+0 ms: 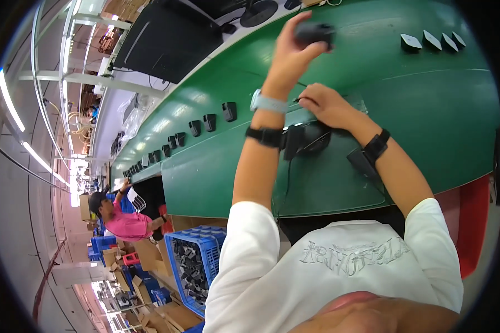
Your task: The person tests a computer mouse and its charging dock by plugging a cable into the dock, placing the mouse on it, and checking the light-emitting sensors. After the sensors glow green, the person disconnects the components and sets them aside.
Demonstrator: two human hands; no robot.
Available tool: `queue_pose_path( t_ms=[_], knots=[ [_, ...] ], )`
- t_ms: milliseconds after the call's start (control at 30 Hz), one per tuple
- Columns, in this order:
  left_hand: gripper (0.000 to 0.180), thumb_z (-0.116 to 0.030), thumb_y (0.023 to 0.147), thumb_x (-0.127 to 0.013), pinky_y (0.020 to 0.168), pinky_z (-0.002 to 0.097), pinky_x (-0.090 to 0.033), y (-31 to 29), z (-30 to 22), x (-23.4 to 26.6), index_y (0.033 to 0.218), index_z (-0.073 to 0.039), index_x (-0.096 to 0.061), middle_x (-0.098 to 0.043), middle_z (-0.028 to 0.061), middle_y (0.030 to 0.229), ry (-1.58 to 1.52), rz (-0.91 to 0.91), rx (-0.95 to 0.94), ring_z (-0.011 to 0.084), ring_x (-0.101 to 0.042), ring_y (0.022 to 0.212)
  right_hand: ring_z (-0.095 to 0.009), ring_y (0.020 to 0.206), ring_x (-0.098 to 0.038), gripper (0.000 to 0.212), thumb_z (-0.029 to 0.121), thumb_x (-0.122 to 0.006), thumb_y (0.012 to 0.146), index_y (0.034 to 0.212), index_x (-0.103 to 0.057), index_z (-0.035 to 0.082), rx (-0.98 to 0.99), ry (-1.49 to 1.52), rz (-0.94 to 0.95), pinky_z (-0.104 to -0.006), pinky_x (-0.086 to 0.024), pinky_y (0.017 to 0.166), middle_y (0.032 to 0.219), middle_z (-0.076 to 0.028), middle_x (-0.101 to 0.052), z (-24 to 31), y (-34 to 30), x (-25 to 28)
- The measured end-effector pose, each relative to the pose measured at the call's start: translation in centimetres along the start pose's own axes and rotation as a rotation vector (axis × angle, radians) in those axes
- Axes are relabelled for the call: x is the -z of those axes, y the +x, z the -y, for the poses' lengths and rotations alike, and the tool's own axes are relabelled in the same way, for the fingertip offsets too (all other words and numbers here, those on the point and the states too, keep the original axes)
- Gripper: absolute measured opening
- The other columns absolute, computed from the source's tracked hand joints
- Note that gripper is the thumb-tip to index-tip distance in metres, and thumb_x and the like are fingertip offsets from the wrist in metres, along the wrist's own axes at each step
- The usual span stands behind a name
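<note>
The left hand (293, 54) grips a black device (315, 34) beyond the right hand (329, 107) — closed, it appears, on a thin cable (298, 100).

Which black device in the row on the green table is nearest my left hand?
The row's rightmost black device, at the end toward your left hand; the others trail leftward toward the pink-shirted co-worker.

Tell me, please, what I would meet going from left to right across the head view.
Person in a pink shirt, blue plastic crate, left hand gripping a black rounded device, black wristband on the right forearm, four small white-faced black pieces.
</note>
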State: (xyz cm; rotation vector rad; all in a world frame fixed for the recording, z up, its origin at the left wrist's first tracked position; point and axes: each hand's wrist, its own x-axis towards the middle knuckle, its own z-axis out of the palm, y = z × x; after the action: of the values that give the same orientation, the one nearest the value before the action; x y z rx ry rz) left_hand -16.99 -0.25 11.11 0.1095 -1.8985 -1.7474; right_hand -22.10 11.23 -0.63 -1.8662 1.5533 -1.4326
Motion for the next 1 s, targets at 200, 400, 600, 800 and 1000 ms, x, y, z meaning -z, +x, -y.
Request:
queue_pose_path(
  t_ms=[200, 400, 600, 800, 1000],
  knots=[
    [0.051, 0.021, 0.069, -0.069, 0.098, 0.0425, -0.06, -12.9, 2.4, 8.0, 0.114, -0.001, -0.058, -0.067, 0.0171, 0.123, -0.134, -0.314, 0.027, 0.0335, -0.072, 0.11, -0.018, 0.087, -0.063, 0.02, 0.018, -0.066, 0.098, 0.098, -0.072, 0.0, -0.153, 0.308, -0.158, -0.033, -0.049, 0.081, 0.091, -0.008, -0.071, -0.1, 0.5, 0.2],
    [0.052, 0.02, 0.068, -0.072, 0.088, 0.037, -0.064, -16.1, 4.1, 7.7, 0.112, -0.002, -0.057, -0.067, 0.0186, 0.122, -0.146, -0.223, 0.103, 0.0294, -0.073, 0.103, -0.022, 0.086, -0.054, 0.02, 0.019, -0.064, 0.098, 0.094, -0.069, 0.001, 0.054, -0.001, -0.147, -0.0343, -0.042, 0.085, 0.083, -0.007, -0.059, 1.9, 0.4, -0.7],
    [0.051, 0.02, 0.069, -0.071, 0.089, 0.038, -0.064, -16.5, 4.2, 7.6, 0.112, -0.002, -0.055, -0.066, 0.0179, 0.122, -0.145, -0.2, 0.042, 0.0307, -0.074, 0.102, -0.023, 0.082, -0.051, 0.018, 0.019, -0.065, 0.097, 0.091, -0.068, 0.002, 0.088, -0.048, -0.066, -0.0353, -0.04, 0.083, 0.079, -0.006, -0.056, 1.9, 0.2, -0.6],
    [0.05, 0.019, 0.071, -0.07, 0.088, 0.0369, -0.064, -16.6, 4.3, 7.6, 0.112, -0.002, -0.051, -0.065, 0.0161, 0.12, -0.097, -0.166, 0.047, 0.0305, -0.075, 0.1, -0.023, 0.079, -0.051, 0.016, 0.018, -0.066, 0.096, 0.091, -0.068, 0.003, 0.062, -0.051, -0.067, -0.035, -0.041, 0.083, 0.077, -0.006, -0.057, 1.8, 0.3, -1.2],
    [0.054, 0.016, 0.072, -0.072, 0.088, 0.0354, -0.064, -16.4, 4.7, 6.8, 0.118, -0.002, -0.05, -0.063, 0.015, 0.119, 0.136, -0.17, 0.087, 0.0238, -0.071, 0.1, -0.022, 0.082, -0.052, 0.014, 0.016, -0.066, 0.095, 0.094, -0.069, 0.003, 0.044, -0.039, -0.01, -0.0351, -0.042, 0.085, 0.078, -0.006, -0.059, 1.2, 0.4, -0.9]
  ],
)
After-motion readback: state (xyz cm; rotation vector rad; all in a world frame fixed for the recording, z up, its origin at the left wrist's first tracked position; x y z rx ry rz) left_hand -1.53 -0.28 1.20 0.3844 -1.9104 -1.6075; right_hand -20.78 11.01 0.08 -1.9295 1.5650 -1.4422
